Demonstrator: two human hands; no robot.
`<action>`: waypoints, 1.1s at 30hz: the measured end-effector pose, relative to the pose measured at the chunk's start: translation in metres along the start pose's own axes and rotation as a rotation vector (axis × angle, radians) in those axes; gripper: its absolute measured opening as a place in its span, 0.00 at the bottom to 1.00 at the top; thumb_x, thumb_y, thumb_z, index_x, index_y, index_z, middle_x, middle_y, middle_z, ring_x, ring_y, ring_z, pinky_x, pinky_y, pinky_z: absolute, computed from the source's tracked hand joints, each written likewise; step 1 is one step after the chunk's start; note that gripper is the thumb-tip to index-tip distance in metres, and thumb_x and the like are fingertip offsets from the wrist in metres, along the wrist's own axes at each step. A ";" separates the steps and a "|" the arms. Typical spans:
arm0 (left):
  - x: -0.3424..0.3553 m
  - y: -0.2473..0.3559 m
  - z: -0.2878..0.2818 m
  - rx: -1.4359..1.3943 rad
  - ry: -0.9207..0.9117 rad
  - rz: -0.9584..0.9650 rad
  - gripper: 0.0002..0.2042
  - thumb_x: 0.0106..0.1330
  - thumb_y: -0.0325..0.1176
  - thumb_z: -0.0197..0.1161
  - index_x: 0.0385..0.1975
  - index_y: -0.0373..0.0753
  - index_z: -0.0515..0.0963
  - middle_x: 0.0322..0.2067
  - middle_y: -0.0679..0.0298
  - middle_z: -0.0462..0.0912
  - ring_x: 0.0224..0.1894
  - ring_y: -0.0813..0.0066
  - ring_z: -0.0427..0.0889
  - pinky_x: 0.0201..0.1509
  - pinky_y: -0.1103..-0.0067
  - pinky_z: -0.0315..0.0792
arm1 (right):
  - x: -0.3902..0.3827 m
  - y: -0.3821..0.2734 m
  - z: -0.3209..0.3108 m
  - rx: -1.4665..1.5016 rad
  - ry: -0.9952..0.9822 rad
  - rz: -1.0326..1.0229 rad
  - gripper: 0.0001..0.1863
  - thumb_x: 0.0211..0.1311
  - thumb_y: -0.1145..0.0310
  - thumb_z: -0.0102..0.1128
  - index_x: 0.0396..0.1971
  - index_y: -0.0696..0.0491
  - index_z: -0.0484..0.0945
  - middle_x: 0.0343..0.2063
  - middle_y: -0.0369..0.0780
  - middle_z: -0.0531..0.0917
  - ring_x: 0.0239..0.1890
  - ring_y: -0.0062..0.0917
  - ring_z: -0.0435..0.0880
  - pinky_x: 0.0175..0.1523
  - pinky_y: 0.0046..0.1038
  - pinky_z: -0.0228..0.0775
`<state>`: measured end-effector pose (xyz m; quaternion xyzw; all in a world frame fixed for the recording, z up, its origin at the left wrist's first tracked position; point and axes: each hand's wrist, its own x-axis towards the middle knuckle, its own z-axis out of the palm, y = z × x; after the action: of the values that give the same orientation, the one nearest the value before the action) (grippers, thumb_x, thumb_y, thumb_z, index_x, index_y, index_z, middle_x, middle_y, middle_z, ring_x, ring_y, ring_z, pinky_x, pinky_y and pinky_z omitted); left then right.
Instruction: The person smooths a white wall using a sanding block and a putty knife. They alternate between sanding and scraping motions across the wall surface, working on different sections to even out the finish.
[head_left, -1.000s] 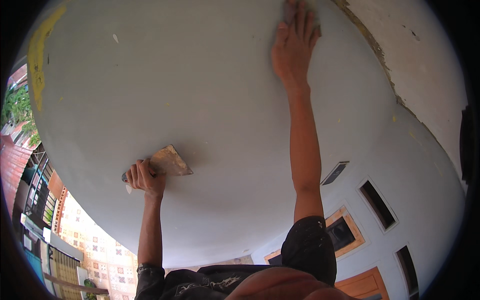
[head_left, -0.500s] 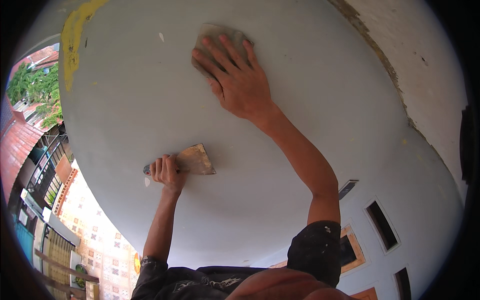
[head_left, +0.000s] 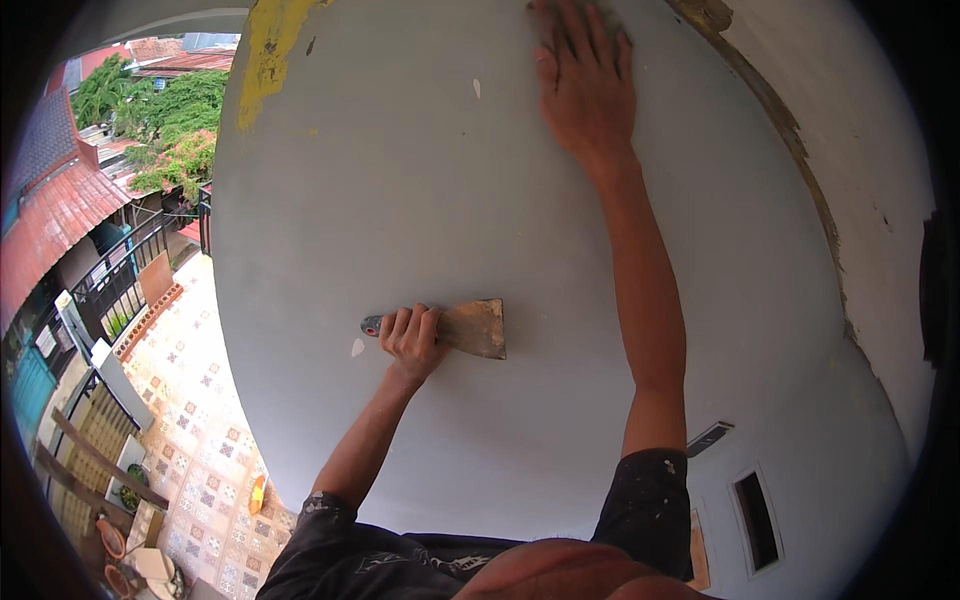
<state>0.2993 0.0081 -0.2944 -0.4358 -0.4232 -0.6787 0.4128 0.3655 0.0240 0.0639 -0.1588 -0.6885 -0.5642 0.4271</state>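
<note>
My left hand (head_left: 410,338) is wrapped round the dark handle of a putty knife (head_left: 478,328). Its wide, putty-stained blade points right, close to the grey wall (head_left: 380,210). Whether the blade touches the wall I cannot tell. Up at the top edge, my right hand (head_left: 592,105) lies flat with fingers stretched, pressing a sheet of sandpaper (head_left: 616,18) against the wall. Most of that sheet is hidden by the fingers or blurred; only dark bits show around the fingertips.
A yellow patch (head_left: 268,60) marks the wall's upper left, and small white spots (head_left: 477,88) dot it. A rough, broken plaster edge (head_left: 790,135) runs down the right. Below left lies a patterned tile floor (head_left: 205,410) beside a black railing (head_left: 120,275). Dark window openings (head_left: 757,520) sit lower right.
My right hand has slid up and to the right in view with the sandpaper. The view has shifted, so the wall and my left hand with the putty knife appear farther right.
</note>
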 end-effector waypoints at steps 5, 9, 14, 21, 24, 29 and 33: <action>0.001 0.000 -0.001 -0.012 0.009 -0.008 0.14 0.33 0.24 0.61 0.26 0.42 0.77 0.22 0.69 0.75 0.22 0.74 0.71 0.29 0.76 0.60 | -0.011 -0.053 0.009 0.062 -0.216 -0.333 0.26 0.78 0.47 0.39 0.72 0.34 0.63 0.73 0.30 0.63 0.75 0.29 0.59 0.78 0.48 0.46; 0.002 0.000 -0.002 -0.022 0.007 -0.006 0.14 0.33 0.24 0.62 0.25 0.42 0.77 0.22 0.69 0.75 0.22 0.74 0.72 0.30 0.76 0.61 | 0.007 -0.039 0.019 0.042 -0.097 -0.268 0.27 0.74 0.45 0.46 0.70 0.34 0.67 0.71 0.28 0.67 0.73 0.27 0.64 0.78 0.46 0.49; 0.000 0.000 -0.003 -0.055 0.013 -0.016 0.15 0.33 0.27 0.65 0.26 0.42 0.78 0.22 0.70 0.75 0.22 0.74 0.72 0.30 0.77 0.61 | 0.018 -0.031 0.025 -0.298 -0.021 -0.092 0.28 0.74 0.45 0.46 0.69 0.36 0.68 0.71 0.29 0.68 0.72 0.28 0.65 0.77 0.44 0.51; -0.001 -0.001 -0.001 -0.061 0.001 -0.015 0.17 0.30 0.29 0.67 0.27 0.42 0.78 0.23 0.69 0.76 0.22 0.74 0.72 0.31 0.76 0.62 | 0.029 -0.012 0.021 -0.167 0.117 -0.014 0.24 0.76 0.52 0.46 0.64 0.45 0.74 0.68 0.35 0.72 0.73 0.31 0.63 0.75 0.47 0.51; -0.002 -0.001 -0.001 -0.044 -0.007 -0.008 0.17 0.30 0.29 0.67 0.27 0.42 0.78 0.24 0.69 0.76 0.23 0.73 0.72 0.31 0.76 0.62 | 0.016 -0.015 0.014 -0.358 0.029 0.049 0.25 0.78 0.49 0.41 0.69 0.37 0.70 0.71 0.32 0.67 0.74 0.32 0.61 0.77 0.48 0.49; 0.000 0.001 -0.001 -0.056 -0.014 -0.019 0.16 0.31 0.27 0.66 0.27 0.42 0.78 0.24 0.69 0.76 0.24 0.73 0.72 0.31 0.75 0.61 | -0.037 -0.051 -0.010 0.178 -0.373 -0.447 0.27 0.74 0.49 0.48 0.71 0.32 0.65 0.72 0.26 0.64 0.73 0.24 0.62 0.78 0.41 0.50; 0.003 0.001 -0.007 -0.072 -0.054 -0.015 0.15 0.34 0.23 0.64 0.28 0.41 0.77 0.24 0.69 0.75 0.24 0.72 0.72 0.32 0.75 0.61 | -0.006 0.045 -0.013 -0.252 0.004 0.015 0.27 0.81 0.51 0.29 0.73 0.41 0.62 0.74 0.35 0.62 0.75 0.33 0.59 0.78 0.45 0.45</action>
<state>0.2981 0.0008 -0.2928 -0.4652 -0.4127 -0.6846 0.3803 0.4062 0.0275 0.0880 -0.2154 -0.6103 -0.6431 0.4093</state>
